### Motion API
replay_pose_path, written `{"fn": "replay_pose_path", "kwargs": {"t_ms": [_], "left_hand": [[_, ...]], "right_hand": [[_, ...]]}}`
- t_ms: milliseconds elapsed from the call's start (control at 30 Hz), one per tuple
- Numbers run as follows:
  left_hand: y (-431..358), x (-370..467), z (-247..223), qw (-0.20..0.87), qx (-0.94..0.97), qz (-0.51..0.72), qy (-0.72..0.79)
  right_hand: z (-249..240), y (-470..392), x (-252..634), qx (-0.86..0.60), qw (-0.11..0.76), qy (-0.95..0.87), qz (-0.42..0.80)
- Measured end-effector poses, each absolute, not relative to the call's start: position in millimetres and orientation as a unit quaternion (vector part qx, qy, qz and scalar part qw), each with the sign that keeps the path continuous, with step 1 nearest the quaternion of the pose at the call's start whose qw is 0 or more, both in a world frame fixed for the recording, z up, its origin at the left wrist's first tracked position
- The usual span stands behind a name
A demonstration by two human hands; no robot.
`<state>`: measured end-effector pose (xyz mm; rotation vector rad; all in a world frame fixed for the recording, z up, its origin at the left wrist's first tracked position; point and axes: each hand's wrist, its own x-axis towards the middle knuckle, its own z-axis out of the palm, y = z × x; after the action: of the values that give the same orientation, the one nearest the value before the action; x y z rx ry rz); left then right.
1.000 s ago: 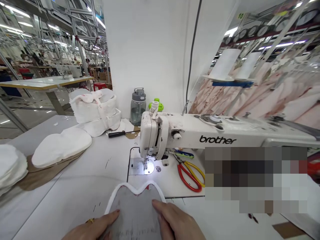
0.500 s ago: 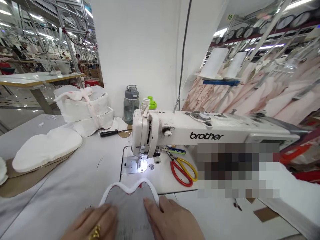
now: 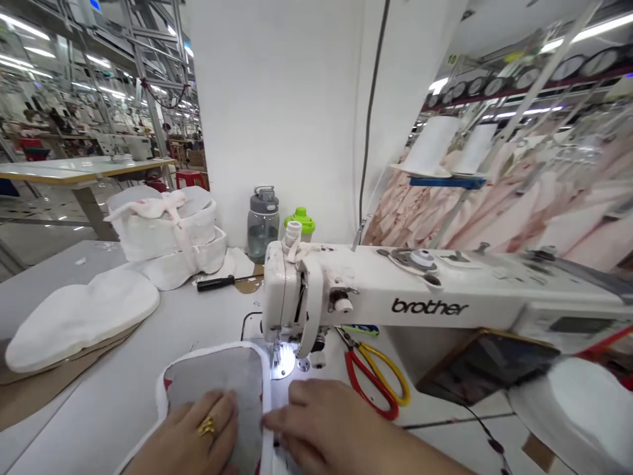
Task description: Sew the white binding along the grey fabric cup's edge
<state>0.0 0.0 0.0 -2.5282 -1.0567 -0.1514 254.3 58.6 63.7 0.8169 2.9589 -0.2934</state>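
A grey fabric piece with a padded white border (image 3: 217,359) lies on the sewing table, its edge close by the lit needle area of a white sewing machine (image 3: 380,290). My left hand (image 3: 198,432), with a gold ring, rests with its fingers laid flat on the grey middle. At the piece's right border, my right hand (image 3: 329,422) has its fingers bent and gripping the white edge, just in front of the needle plate (image 3: 284,361). Part of the piece is hidden under both hands and runs out of view at the bottom.
Shears with red and yellow handles (image 3: 378,382) lie under the machine arm. Left are a screwdriver (image 3: 215,284), white shaped pads (image 3: 84,316) on brown card and a tied white stack (image 3: 168,231). Behind stand bottles (image 3: 263,224); a dark-screened device (image 3: 487,366) leans at right.
The fabric piece has turned and moved closer to the needle. My left hand has slid onto its grey middle; my right hand now grips the right border. The view has tilted slightly.
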Motion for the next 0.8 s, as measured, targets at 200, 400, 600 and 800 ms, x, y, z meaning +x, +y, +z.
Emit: {"fn": "replay_pose_path", "kwargs": {"t_ms": [200,400,600,800], "left_hand": [[38,12,9,0.081,-0.894,-0.158,-0.411],[55,12,7,-0.021,-0.877,-0.184,-0.444],[62,15,-5,-0.004,-0.877,-0.177,-0.446],[68,13,-7,0.002,-0.883,-0.169,-0.439]], "right_hand": [[29,67,245,0.288,0.037,0.957,-0.010],[30,69,246,0.351,0.035,0.936,-0.009],[31,72,244,0.396,0.065,0.915,-0.040],[21,72,243,0.412,0.051,0.909,-0.042]]}}
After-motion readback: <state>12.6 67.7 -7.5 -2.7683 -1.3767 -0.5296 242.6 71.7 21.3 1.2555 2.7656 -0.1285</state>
